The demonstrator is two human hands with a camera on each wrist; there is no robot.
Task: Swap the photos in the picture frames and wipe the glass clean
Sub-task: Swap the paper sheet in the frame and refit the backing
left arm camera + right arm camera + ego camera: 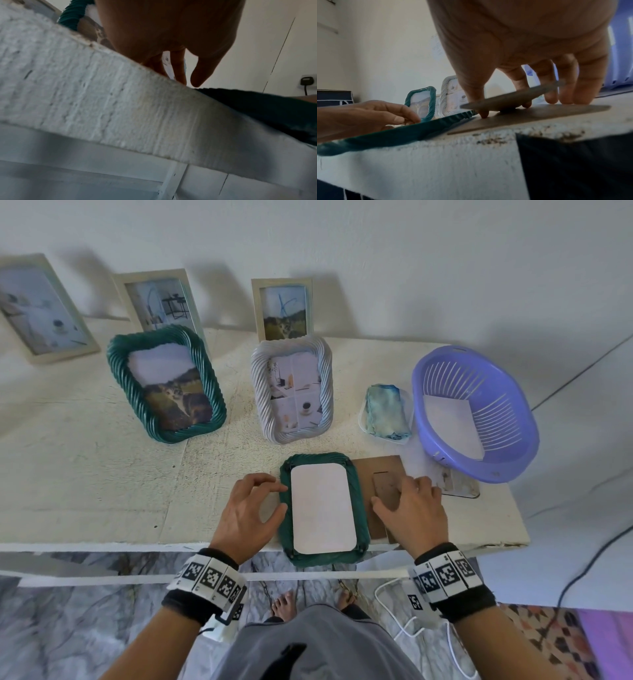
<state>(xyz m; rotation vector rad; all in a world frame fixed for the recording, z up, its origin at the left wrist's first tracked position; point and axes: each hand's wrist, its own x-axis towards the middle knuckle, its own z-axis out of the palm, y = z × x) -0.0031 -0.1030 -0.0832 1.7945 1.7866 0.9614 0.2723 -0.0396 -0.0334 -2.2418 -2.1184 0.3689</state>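
Note:
A teal rope-edged frame (359, 505) lies face down at the table's front edge, overhanging it, with a white sheet (323, 508) in its back. My left hand (253, 508) is beside the frame's left rim, thumb and forefinger touching it, fingers loosely bent. To the frame's right lies a brown backing board (373, 474) with its stand flap (513, 97) raised. My right hand (407, 508) arches over the board, and its fingertips (483, 115) press on it either side of the flap. The frame (402, 134) and left hand (368, 115) also show in the right wrist view.
Upright behind are a teal frame (168, 385) with a cat photo and a white frame (291, 392). Three pale frames lean on the wall. A stained cloth (387, 412) lies in a small tray beside a purple basket (476, 409), with a flat sheet (459, 484) under its rim.

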